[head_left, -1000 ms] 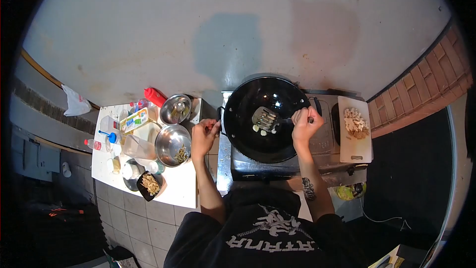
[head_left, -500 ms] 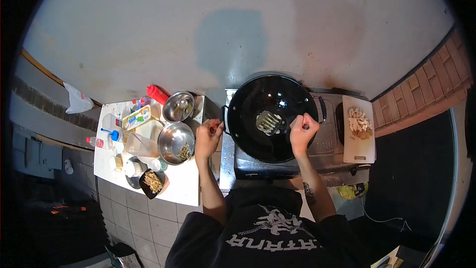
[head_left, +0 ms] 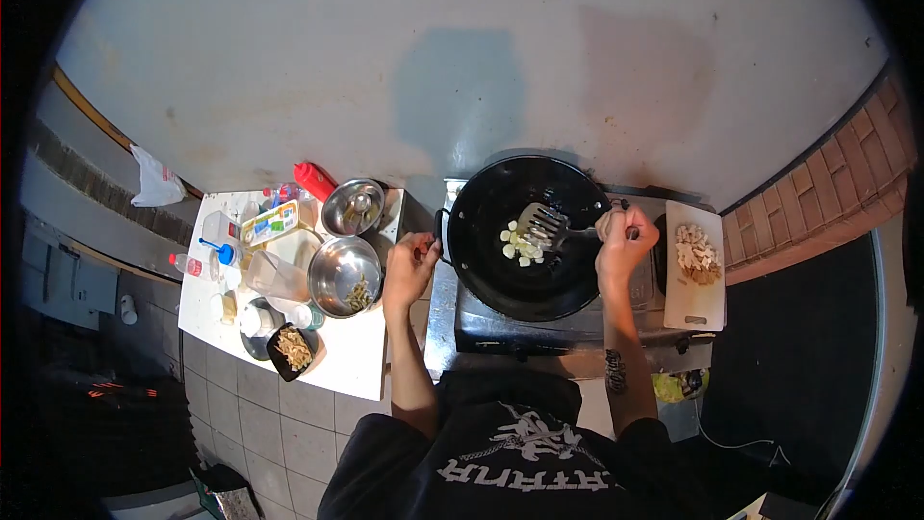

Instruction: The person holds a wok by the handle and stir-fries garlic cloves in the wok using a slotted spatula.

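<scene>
A large black wok [head_left: 525, 297] sits on the stove. My right hand [head_left: 626, 239] is closed round the handle of a slotted metal spatula [head_left: 549, 227], whose head is inside the wok. Pale chopped pieces [head_left: 521, 245], which look like garlic, lie in a loose cluster on the wok's floor, partly behind the spatula head. At the wok's left side, my left hand [head_left: 408, 272] has its fingers curled at the wok's loop handle [head_left: 441, 236]; the exact grip is partly hidden.
Right of the wok, a cutting board [head_left: 694, 305] bears chopped pale food. On the left, a white table [head_left: 354, 366] holds metal bowls [head_left: 344, 276], a red squeeze bottle [head_left: 315, 180], a plastic jug [head_left: 274, 274] and a black bowl [head_left: 292, 352] of food. The wall rises behind the stove.
My right hand has moved right and slightly up. The spatula head has shifted right and turned, showing more separate pale pieces in the wok. My left hand stays by the loop handle.
</scene>
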`<move>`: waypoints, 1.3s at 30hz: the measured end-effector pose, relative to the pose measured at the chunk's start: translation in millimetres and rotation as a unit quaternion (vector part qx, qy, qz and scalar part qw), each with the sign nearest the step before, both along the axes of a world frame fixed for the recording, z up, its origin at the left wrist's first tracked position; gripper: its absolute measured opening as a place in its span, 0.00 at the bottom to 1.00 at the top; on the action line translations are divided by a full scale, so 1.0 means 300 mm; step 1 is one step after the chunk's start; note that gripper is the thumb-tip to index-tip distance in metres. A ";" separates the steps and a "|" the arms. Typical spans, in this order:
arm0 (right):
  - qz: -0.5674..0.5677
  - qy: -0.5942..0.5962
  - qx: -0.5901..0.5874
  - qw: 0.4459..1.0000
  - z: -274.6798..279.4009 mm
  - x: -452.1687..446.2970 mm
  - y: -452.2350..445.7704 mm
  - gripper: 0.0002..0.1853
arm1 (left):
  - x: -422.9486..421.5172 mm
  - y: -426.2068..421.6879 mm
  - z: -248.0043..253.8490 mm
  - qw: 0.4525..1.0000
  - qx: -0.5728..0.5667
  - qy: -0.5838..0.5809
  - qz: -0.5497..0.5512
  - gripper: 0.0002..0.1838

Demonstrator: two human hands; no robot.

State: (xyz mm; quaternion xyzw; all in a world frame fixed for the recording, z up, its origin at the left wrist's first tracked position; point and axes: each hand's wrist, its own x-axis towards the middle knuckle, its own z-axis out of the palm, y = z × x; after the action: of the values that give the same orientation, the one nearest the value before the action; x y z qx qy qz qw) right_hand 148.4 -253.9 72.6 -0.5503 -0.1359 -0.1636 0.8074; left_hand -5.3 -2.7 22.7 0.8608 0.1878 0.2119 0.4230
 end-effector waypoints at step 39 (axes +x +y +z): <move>0.210 -0.329 -0.322 0.863 0.038 -0.123 0.025 0.11 | 0.007 -0.018 0.036 1.000 0.008 -0.005 0.007 0.13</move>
State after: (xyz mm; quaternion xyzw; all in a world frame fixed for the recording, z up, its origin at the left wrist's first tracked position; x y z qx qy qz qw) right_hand 111.5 -246.5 83.9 -0.6521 -0.5513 -0.1092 0.5089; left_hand -3.1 -8.1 33.4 0.8616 0.1901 0.2205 0.4157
